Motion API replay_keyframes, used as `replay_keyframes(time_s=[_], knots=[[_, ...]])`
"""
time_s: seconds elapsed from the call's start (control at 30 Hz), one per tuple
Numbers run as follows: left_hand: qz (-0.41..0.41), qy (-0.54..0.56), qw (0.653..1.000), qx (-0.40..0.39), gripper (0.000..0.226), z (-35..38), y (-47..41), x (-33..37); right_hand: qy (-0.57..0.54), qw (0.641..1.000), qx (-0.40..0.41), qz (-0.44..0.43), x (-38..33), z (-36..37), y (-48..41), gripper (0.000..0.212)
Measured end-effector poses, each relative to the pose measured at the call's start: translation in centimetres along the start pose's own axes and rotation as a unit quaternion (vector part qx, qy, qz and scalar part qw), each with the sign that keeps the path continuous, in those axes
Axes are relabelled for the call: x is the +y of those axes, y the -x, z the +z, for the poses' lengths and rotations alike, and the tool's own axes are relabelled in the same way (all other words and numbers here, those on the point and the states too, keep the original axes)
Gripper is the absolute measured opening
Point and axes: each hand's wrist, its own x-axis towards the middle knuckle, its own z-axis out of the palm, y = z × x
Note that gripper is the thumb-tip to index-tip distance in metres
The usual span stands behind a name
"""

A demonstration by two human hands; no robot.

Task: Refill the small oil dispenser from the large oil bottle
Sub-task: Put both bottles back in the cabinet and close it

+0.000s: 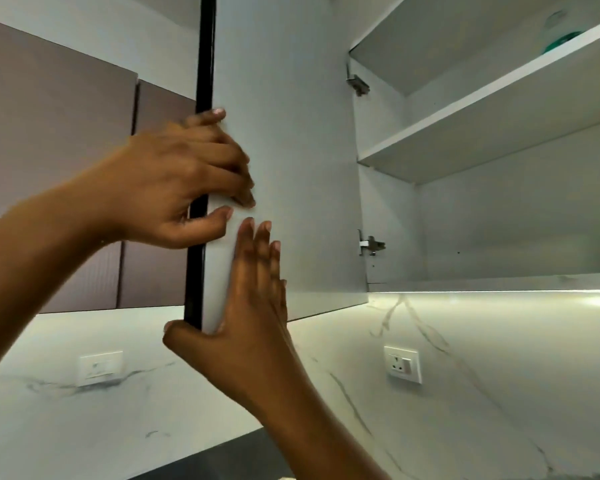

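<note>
Neither the large oil bottle nor the small oil dispenser is in view. I look up at a wall cabinet whose white door (298,133) stands open toward me. My left hand (174,181) grips the door's dark free edge at mid height, fingers curled onto the inner face and thumb below them. My right hand (253,306) holds the door's lower corner: its fingers lie straight on the inner face and its thumb hooks round the bottom edge.
Inside the cabinet are white shelves (482,133), with a green round item (561,41) barely showing on the upper one. Brown cabinet doors (49,133) are at the left. Two wall sockets (403,363) (100,367) sit on the marbled backsplash. A dark counter strip (222,459) lies below.
</note>
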Motion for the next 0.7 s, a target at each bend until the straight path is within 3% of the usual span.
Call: replay_keyframes(time_s=[0.37,0.53,0.7], knots=[[-0.083,-0.065,0.98,-0.171,0.058,8.0,9.4,-4.8,0.115,0.991,0.05,0.05,2.1,13.5,-5.2,0.115],[-0.108,-0.057,0.969,-0.217,0.059,11.6,11.9,-6.4,0.19,0.975,0.086,0.078,3.5,18.3,-7.3,0.121],[-0.146,-0.021,0.959,-0.242,0.062,15.7,14.3,-7.9,0.204,0.973,0.064,0.087,6.0,21.0,-8.6,0.118]])
